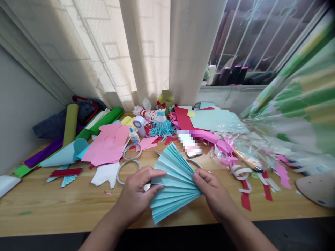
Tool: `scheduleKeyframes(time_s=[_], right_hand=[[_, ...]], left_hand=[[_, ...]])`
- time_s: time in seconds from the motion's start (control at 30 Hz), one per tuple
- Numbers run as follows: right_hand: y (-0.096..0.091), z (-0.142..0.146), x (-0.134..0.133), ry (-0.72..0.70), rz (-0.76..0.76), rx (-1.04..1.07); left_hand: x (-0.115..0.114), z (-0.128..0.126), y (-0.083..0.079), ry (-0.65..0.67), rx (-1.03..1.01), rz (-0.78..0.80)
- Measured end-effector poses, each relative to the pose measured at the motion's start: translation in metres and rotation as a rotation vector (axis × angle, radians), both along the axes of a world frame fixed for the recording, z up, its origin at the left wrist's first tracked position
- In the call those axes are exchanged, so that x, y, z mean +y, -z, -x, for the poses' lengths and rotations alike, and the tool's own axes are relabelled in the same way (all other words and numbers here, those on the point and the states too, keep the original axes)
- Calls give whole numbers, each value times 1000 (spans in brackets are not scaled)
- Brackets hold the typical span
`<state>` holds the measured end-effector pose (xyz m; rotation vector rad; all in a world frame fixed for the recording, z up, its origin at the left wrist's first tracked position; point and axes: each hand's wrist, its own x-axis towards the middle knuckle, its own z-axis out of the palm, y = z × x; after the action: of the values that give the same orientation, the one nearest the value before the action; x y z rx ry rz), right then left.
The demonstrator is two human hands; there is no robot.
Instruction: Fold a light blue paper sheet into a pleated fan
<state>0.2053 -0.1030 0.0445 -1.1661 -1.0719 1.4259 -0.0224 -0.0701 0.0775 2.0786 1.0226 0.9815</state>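
Observation:
A light blue pleated paper fan [172,181] lies spread on the wooden table [65,205] in front of me. My left hand [137,193] pinches its left edge, thumb on top and fingers curled under the folds. My right hand [213,191] grips the right side of the fan, fingers closed on the pleats near where they gather. Both hands hold the same fan just above the table's near edge.
Craft clutter covers the back of the table: pink paper sheets [108,144], a glue bottle [134,136], a tape roll [139,123], paper rings [128,170], rolled coloured paper [70,123], red strips [244,198], cellophane [246,146]. Curtains and a barred window stand behind.

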Motion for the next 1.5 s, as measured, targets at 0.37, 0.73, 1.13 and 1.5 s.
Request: scheduleKeyframes(time_s=[0.37,0.73,1.13,1.5], right_hand=[[5,2,11,167,-15,111],[-4,-12,25,187,-19,189],[-4,-6,33,251,-87,228],[-14,-15,27,-94,23,91]], left_hand=[[7,-4,11,32,-57,-477],[19,-6,5,75,-86,-406],[15,-5,16,-151,46,-342],[17,3,16,-379,-57,56]])
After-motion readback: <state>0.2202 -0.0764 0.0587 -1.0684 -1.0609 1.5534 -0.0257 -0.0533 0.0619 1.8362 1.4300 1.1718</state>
